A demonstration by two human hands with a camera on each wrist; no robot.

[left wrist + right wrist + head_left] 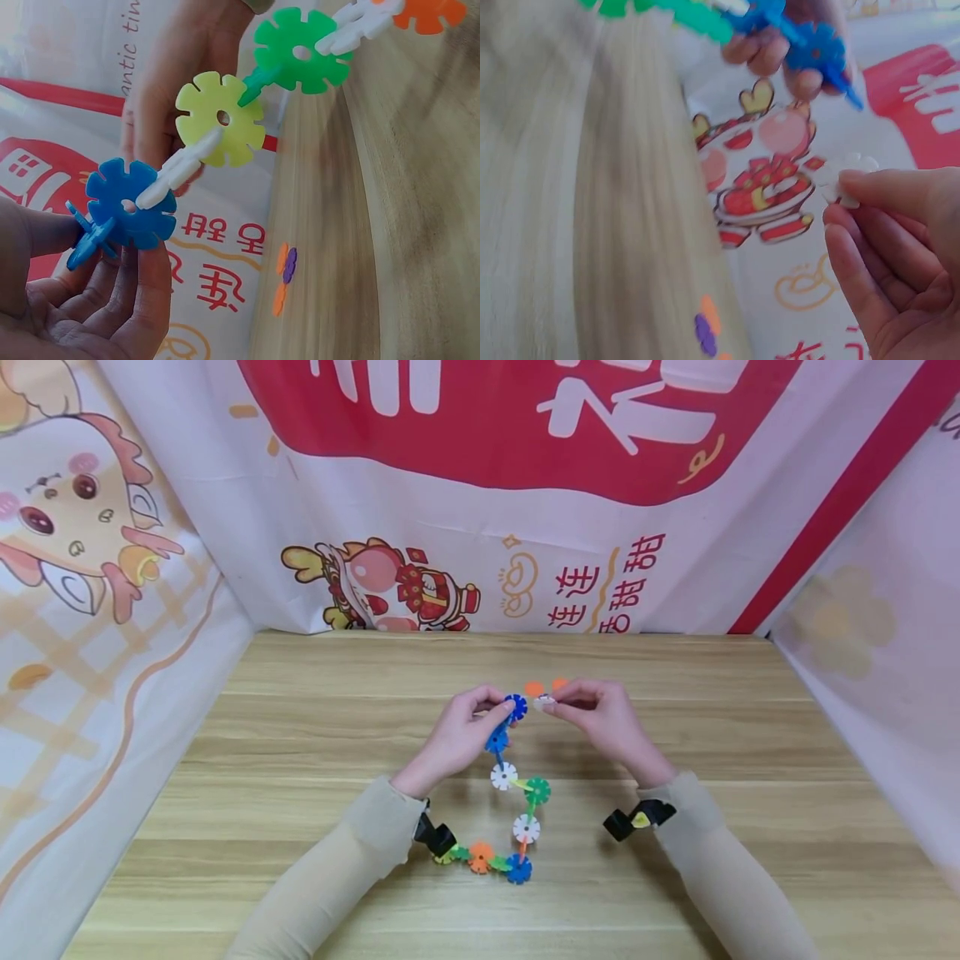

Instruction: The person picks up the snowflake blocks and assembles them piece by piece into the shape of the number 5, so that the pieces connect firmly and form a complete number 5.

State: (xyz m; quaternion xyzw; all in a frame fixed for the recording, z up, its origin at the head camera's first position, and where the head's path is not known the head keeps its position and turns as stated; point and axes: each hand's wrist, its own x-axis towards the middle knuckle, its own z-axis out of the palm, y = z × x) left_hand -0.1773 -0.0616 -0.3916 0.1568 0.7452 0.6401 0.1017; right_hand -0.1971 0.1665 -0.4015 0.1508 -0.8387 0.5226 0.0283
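In the head view my left hand (461, 733) pinches a blue notched plastic disc (517, 707) at the upper end of a linked chain. Below that hand the chain runs through more blue, white (504, 776) and green discs (537, 791), then bends left along the bottom. A single white disc (847, 177) is pinched between the thumb and fingers of my right hand (609, 720), a small gap from the chain's blue end. The left wrist view shows white, yellow (220, 120) and green links leading away from the blue disc (131, 202) in my left hand.
Loose orange discs (533, 689) and a purple disc (290, 265) lie on the wooden table (300, 760) beyond my hands. A printed cloth (480, 560) hangs at the table's back edge, with more cloth along both sides. My left sleeve passes beside the chain's lower left end.
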